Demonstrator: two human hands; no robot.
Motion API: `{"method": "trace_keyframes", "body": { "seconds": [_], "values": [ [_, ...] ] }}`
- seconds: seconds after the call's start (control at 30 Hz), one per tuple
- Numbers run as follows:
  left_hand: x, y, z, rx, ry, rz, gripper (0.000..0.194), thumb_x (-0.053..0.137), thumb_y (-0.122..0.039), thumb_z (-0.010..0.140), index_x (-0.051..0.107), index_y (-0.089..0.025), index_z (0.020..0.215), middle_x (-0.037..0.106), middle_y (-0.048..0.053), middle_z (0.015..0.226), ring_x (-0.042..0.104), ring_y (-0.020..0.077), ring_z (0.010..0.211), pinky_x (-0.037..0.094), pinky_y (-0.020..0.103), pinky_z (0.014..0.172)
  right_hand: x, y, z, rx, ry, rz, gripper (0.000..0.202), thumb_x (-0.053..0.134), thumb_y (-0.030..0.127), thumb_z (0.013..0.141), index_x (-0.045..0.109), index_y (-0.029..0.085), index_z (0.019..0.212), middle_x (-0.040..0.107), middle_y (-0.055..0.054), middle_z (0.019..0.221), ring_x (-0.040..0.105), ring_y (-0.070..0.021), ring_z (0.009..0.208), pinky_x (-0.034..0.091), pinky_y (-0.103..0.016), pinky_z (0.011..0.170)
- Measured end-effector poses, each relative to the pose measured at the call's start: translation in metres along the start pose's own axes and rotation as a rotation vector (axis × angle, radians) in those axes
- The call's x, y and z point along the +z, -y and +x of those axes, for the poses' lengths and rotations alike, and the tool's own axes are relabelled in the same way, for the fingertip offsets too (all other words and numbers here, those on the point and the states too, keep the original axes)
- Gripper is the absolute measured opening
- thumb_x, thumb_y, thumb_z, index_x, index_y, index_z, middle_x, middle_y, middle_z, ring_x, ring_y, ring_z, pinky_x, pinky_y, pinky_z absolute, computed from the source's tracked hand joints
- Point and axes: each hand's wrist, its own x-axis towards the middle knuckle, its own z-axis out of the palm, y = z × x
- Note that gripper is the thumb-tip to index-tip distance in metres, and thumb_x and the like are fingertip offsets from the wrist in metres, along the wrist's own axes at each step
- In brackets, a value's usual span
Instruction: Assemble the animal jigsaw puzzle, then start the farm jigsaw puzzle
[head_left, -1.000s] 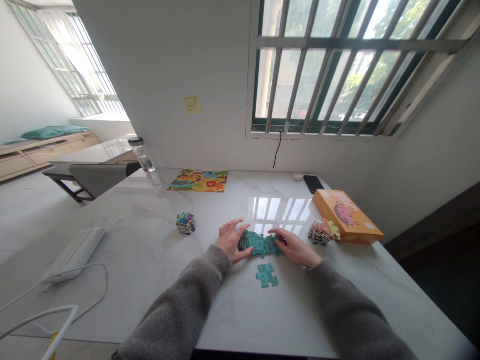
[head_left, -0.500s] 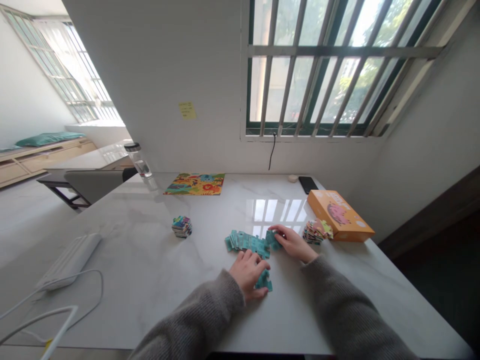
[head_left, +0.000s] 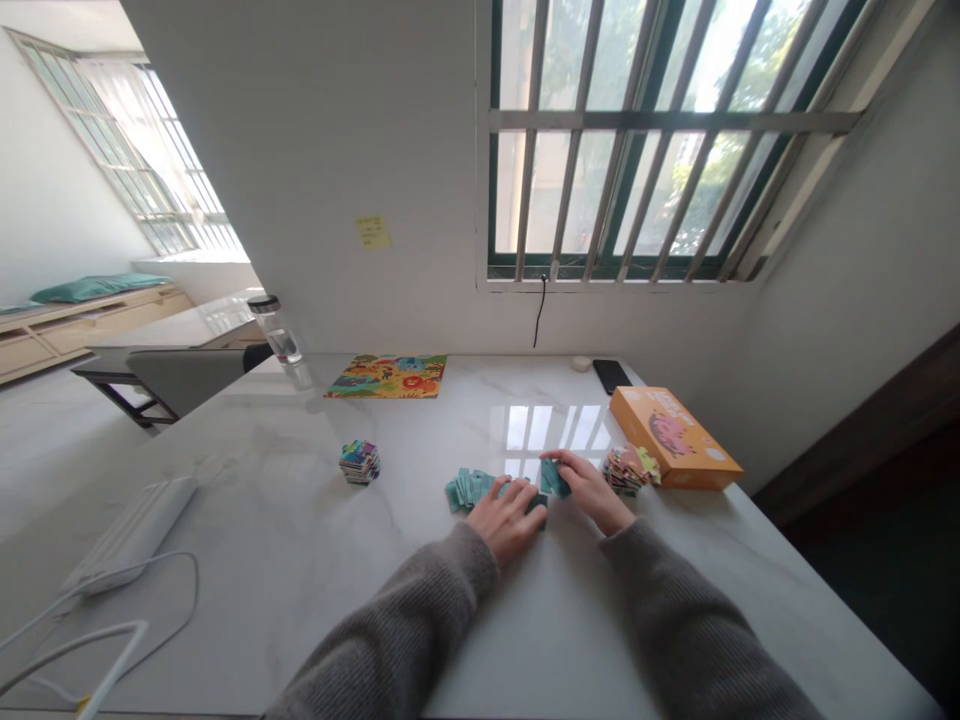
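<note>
- While your forearms reach in from the near edge, the tabletop [head_left: 300,600] carries everything you're working with.
- Orange box [head_left: 679,440] lies flat on your right, beyond the right hand.
- Colourful picture sheet [head_left: 388,378] lies flat toward the wall, left of centre.
- Your left hand [head_left: 507,524] has just moved away from you, up to the teal row. Fingers are bent and spread over its right part. Can't tell if they grip or only press.
- Your right hand [head_left: 596,494] is at the row's right end, fingers curled over teal cardboard. Can't tell if it's pinched or just held down.
- Teal puzzle pieces [head_left: 469,489] lie in an overlapping row, centre of the tabletop. Left end is uncovered; your left hand hides part of the rest.
- Mixed-colour stack [head_left: 630,470] sits between your right hand and the box, touching or just beside the box, uneven on top.
- Second stack [head_left: 360,462] stands well apart on your left, fairly neat, neither hand on it.
- Teal piece [head_left: 550,477] under your right fingers sits just beside the row.
- Net change: the near teal piece no longer lies separately in front of the row. I'd read that as the teal pieces being gathered closer into one group.
</note>
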Motion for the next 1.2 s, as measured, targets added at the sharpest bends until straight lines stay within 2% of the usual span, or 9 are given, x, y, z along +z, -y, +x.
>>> {"method": "trace_keyframes", "body": {
  "seconds": [0.13, 0.27, 0.4, 0.5, 0.63, 0.73, 0.83, 1.0, 1.2],
  "values": [
    [-0.006, 0.014, -0.012, -0.167, -0.136, -0.115, 0.025, 0.056, -0.031, 0.093, 0.062, -0.024, 0.116, 0.06, 0.01, 0.123, 0.052, 0.0283, 0.116, 0.038, 0.046, 0.103, 0.016, 0.0, -0.008, -0.05, 0.051, -0.169, 0.034, 0.037, 0.022, 0.087, 0.067, 0.019, 0.104, 0.065, -0.006, 0.094, 0.058, -0.0223, 0.091, 0.048, -0.038, 0.086],
    [-0.018, 0.035, -0.045, -0.341, -0.251, -0.141, 0.023, 0.053, -0.024, 0.091, 0.066, -0.023, 0.111, 0.064, 0.01, 0.111, 0.055, 0.0269, 0.108, 0.042, 0.042, 0.097, 0.033, 0.002, -0.019, -0.196, 0.037, -0.5, 0.029, 0.044, 0.017, 0.087, 0.067, 0.019, 0.104, 0.061, -0.01, 0.103, 0.053, -0.027, 0.104, 0.043, -0.045, 0.097],
    [-0.035, 0.065, -0.091, -0.457, -0.357, 0.001, 0.027, 0.056, -0.024, 0.089, 0.066, -0.024, 0.114, 0.061, 0.01, 0.118, 0.052, 0.0286, 0.113, 0.04, 0.044, 0.102, 0.039, 0.002, -0.024, -0.239, 0.015, -0.58, 0.04, 0.044, 0.012, 0.087, 0.059, 0.021, 0.123, 0.058, -0.011, 0.117, 0.051, -0.0276, 0.111, 0.042, -0.045, 0.098],
    [-0.05, 0.099, -0.123, -0.694, -0.491, 0.197, 0.036, 0.06, -0.033, 0.088, 0.063, -0.024, 0.123, 0.053, 0.012, 0.131, 0.048, 0.0327, 0.121, 0.037, 0.047, 0.106, 0.039, -0.001, -0.022, -0.24, -0.006, -0.566, 0.04, 0.043, 0.015, 0.09, 0.054, 0.022, 0.129, 0.057, -0.011, 0.12, 0.051, -0.0279, 0.112, 0.042, -0.046, 0.099],
    [-0.06, 0.146, -0.153, -0.94, -0.366, 0.293, 0.06, 0.067, -0.048, 0.083, 0.056, -0.024, 0.137, 0.043, 0.015, 0.139, 0.045, 0.0365, 0.123, 0.041, 0.051, 0.102, 0.039, -0.002, -0.02, -0.241, -0.015, -0.55, 0.039, 0.043, 0.024, 0.094, 0.052, 0.022, 0.131, 0.058, -0.012, 0.119, 0.052, -0.0288, 0.111, 0.043, -0.046, 0.097],
    [-0.052, 0.168, -0.161, -0.972, -0.171, 0.221, 0.058, 0.062, -0.049, 0.088, 0.052, -0.029, 0.142, 0.045, 0.014, 0.137, 0.047, 0.0348, 0.12, 0.044, 0.049, 0.098, 0.04, -0.002, -0.02, -0.239, 0.001, -0.546, 0.039, 0.043, 0.027, 0.095, 0.051, 0.023, 0.132, 0.058, -0.012, 0.119, 0.053, -0.0291, 0.11, 0.043, -0.047, 0.096],
    [-0.038, 0.18, -0.163, -0.927, -0.108, 0.172, 0.045, 0.053, -0.04, 0.095, 0.055, -0.031, 0.14, 0.051, 0.013, 0.127, 0.048, 0.0324, 0.115, 0.045, 0.048, 0.097, 0.039, -0.002, -0.02, -0.238, 0.011, -0.535, 0.039, 0.043, 0.028, 0.095, 0.05, 0.022, 0.133, 0.059, -0.012, 0.117, 0.053, -0.0292, 0.11, 0.043, -0.049, 0.096],
    [-0.024, 0.189, -0.166, -0.808, -0.266, 0.156, 0.04, 0.055, -0.032, 0.094, 0.061, -0.029, 0.134, 0.051, 0.013, 0.115, 0.049, 0.03, 0.108, 0.045, 0.05, 0.098, 0.039, -0.005, -0.019, -0.276, -0.021, -0.519, 0.04, 0.045, 0.028, 0.095, 0.049, 0.022, 0.135, 0.06, -0.011, 0.115, 0.054, -0.0279, 0.109, 0.044, -0.047, 0.097],
    [-0.047, 0.185, -0.163, -0.798, -0.56, 0.034, 0.043, 0.048, -0.044, 0.096, 0.067, -0.021, 0.126, 0.052, 0.013, 0.108, 0.054, 0.0276, 0.098, 0.046, 0.052, 0.099, 0.036, -0.005, -0.017, -0.381, -0.111, -0.528, 0.042, 0.047, 0.024, 0.094, 0.049, 0.023, 0.136, 0.058, -0.01, 0.117, 0.054, -0.027, 0.11, 0.047, -0.046, 0.098]
  ]
}}
